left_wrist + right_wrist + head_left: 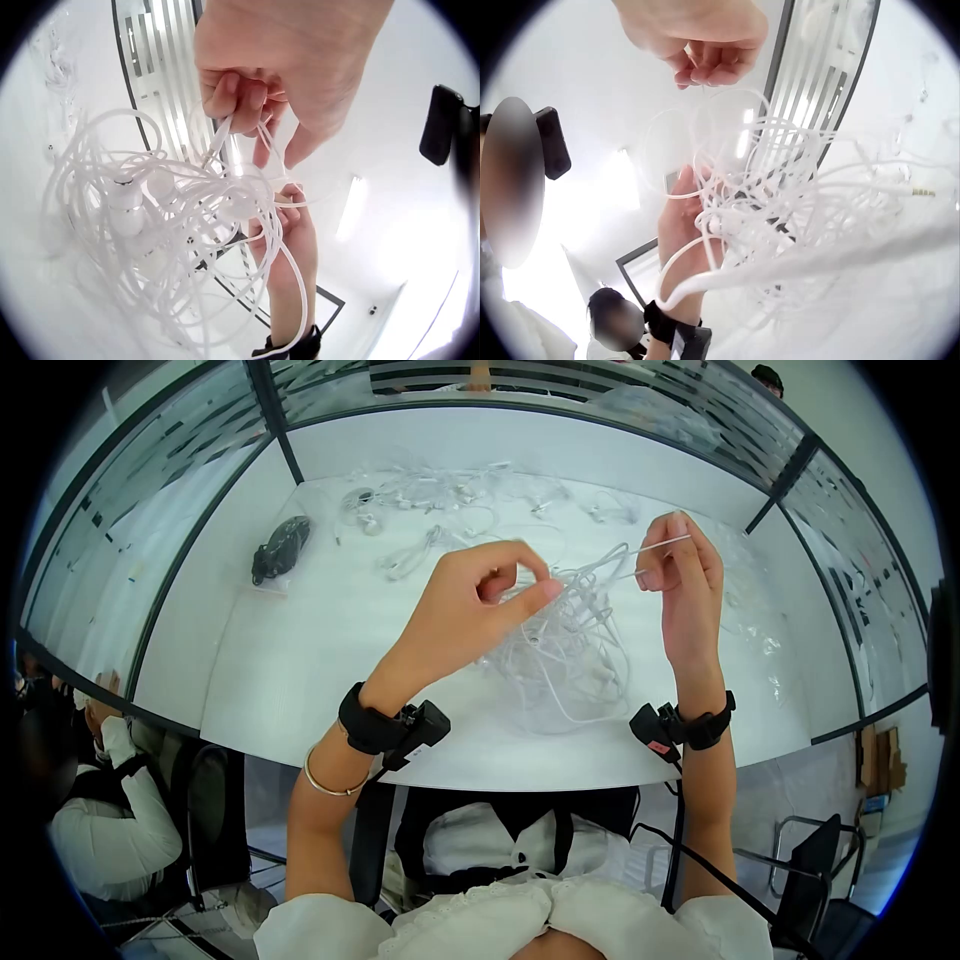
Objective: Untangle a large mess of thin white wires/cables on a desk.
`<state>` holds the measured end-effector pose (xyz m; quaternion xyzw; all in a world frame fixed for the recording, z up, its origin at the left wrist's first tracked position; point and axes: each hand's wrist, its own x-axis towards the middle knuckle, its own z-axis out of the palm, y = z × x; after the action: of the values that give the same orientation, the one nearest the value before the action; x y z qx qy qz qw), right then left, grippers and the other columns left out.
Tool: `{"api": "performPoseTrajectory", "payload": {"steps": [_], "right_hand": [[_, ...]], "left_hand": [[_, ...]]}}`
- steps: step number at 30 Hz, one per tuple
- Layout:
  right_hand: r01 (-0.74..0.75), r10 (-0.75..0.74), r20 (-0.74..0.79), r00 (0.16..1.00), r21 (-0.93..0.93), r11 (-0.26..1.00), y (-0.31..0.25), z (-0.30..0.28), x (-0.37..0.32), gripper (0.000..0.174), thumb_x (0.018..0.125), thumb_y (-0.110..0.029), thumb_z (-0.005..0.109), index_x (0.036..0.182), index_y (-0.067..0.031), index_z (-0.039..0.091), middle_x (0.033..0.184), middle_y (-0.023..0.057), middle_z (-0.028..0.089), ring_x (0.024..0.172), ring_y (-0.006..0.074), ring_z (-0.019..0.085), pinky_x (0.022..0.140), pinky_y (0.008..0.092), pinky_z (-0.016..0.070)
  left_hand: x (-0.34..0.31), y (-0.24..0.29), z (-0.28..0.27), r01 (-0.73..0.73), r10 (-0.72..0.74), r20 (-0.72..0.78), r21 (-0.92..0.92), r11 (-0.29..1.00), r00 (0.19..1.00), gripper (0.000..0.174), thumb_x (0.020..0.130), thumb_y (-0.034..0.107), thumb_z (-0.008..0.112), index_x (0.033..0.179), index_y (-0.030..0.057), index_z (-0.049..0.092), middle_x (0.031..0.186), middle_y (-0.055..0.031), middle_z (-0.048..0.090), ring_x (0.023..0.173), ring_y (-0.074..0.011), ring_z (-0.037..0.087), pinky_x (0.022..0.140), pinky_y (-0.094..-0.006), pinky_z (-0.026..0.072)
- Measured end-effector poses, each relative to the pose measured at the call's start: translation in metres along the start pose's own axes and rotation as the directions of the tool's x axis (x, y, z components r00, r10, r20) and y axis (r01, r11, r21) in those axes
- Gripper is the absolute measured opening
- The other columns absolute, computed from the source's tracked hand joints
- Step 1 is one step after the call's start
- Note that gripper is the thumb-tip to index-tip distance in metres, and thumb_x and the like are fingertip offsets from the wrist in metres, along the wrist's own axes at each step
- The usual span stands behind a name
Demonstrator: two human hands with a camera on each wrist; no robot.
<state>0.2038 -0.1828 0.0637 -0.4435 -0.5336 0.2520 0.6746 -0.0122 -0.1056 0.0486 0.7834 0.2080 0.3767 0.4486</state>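
A loose tangle of white earphone cables (570,650) hangs between the two hands, over the white table. My left hand (470,600) holds part of it, with a slim white plug (220,136) at its curled fingers and strands running past the thumb. White earbuds (126,206) show among the loops in the left wrist view. To the right, my right hand (688,585) pinches a single strand between thumb and fingers, drawn out from the bundle's top. Loops cover part of the left hand in the right wrist view, where a metal plug tip (923,193) also shows.
More white earphones (430,490) lie along the back of the table (300,680), some in clear plastic. A bag with a black coiled item (283,550) rests at the back left. Low partitions (640,450) enclose the table. Another person (120,800) sits at left.
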Motion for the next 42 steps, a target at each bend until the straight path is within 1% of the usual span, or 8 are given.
{"api": "performPoseTrajectory", "payload": {"steps": [8,15,23,27,31,35,39,42], "right_hand": [[-0.056,0.072,0.034,0.997,-0.340,0.939,-0.004,-0.013,0.004,0.019,0.092,-0.019,0.062,0.086,-0.0003,0.065,0.057,-0.0061,0.048,0.053,0.0005,0.031,0.053,0.0228,0.0225],[-0.129,0.122,-0.044,0.992,-0.420,0.898,-0.009,-0.018,0.005,0.021,0.092,-0.024,0.062,0.099,-0.0045,0.067,0.051,-0.0097,0.037,0.050,0.0011,0.023,0.049,0.0256,0.0137],[-0.129,0.197,0.116,0.973,-0.433,0.892,-0.009,-0.014,0.003,0.028,0.096,-0.024,0.056,0.106,-0.0022,0.070,0.064,-0.0086,0.046,0.054,0.0000,0.028,0.049,0.0207,0.0200],[-0.064,0.156,0.267,0.951,-0.323,0.944,0.007,-0.018,0.008,0.035,0.099,-0.028,0.051,0.093,0.0008,0.069,0.062,-0.0037,0.046,0.057,0.0024,0.037,0.053,0.0217,0.0284],[-0.110,0.192,0.254,0.948,-0.306,0.946,-0.005,0.000,0.001,0.043,0.100,-0.025,0.044,0.072,0.0005,0.064,0.064,0.0030,0.054,0.057,0.0077,0.043,0.057,0.0241,0.0358],[0.041,0.057,0.349,0.935,-0.269,0.962,0.000,0.006,-0.003,0.036,0.097,-0.021,0.044,0.078,0.0008,0.064,0.078,0.0051,0.063,0.058,0.0074,0.042,0.056,0.0236,0.0348],[-0.093,0.141,0.366,0.920,-0.147,0.985,-0.007,0.007,-0.004,0.032,0.096,-0.021,0.048,0.084,0.0037,0.064,0.079,0.0030,0.061,0.065,0.0078,0.040,0.060,0.0232,0.0349],[-0.105,0.151,0.349,0.925,-0.146,0.984,-0.005,0.002,-0.002,0.030,0.096,-0.019,0.046,0.087,0.0030,0.065,0.082,0.0037,0.064,0.065,0.0077,0.041,0.059,0.0231,0.0348]], "left_hand": [[0.004,-0.010,-0.006,-0.272,0.231,-0.282,-0.115,0.955,0.931,0.023,0.097,0.016,0.058,0.081,-0.0014,0.059,0.085,-0.0032,0.052,0.054,-0.0084,0.053,0.049,-0.0222,0.0388],[0.004,-0.011,-0.019,-0.191,0.093,-0.464,-0.169,0.967,0.881,0.025,0.100,0.022,0.055,0.088,0.0011,0.058,0.086,-0.0040,0.057,0.056,-0.0130,0.063,0.045,-0.0190,0.0372],[0.012,-0.026,-0.027,-0.261,0.067,-0.591,-0.248,0.933,0.804,0.026,0.102,0.022,0.047,0.085,0.0039,0.055,0.083,-0.0022,0.055,0.080,-0.0203,0.067,0.072,-0.0288,0.0464],[0.009,-0.014,-0.035,-0.097,-0.111,-0.448,-0.415,0.905,0.887,0.023,0.100,0.019,0.049,0.082,0.0050,0.054,0.083,-0.0023,0.055,0.077,-0.0195,0.065,0.075,-0.0309,0.0451],[0.015,-0.035,-0.030,-0.104,0.173,-0.357,0.206,0.973,0.918,0.013,0.091,0.014,0.055,0.094,0.0033,0.062,0.093,-0.0048,0.064,0.091,-0.0180,0.063,0.082,-0.0271,0.0456],[0.010,-0.010,-0.011,-0.114,0.140,-0.227,0.123,0.986,0.964,0.019,0.089,0.013,0.057,0.104,0.0054,0.065,0.104,-0.0031,0.066,0.098,-0.0173,0.061,0.094,-0.0327,0.0406],[0.008,-0.008,-0.015,-0.059,0.059,0.112,-0.010,0.998,0.992,0.020,0.088,0.014,0.058,0.106,0.0071,0.065,0.114,-0.0042,0.064,0.107,-0.0162,0.057,0.095,-0.0334,0.0389],[0.008,-0.013,-0.013,-0.183,0.179,0.086,0.049,0.982,0.980,0.017,0.083,0.014,0.068,0.100,0.0095,0.068,0.117,-0.0044,0.061,0.113,-0.0189,0.053,0.100,-0.0349,0.0372]]}}
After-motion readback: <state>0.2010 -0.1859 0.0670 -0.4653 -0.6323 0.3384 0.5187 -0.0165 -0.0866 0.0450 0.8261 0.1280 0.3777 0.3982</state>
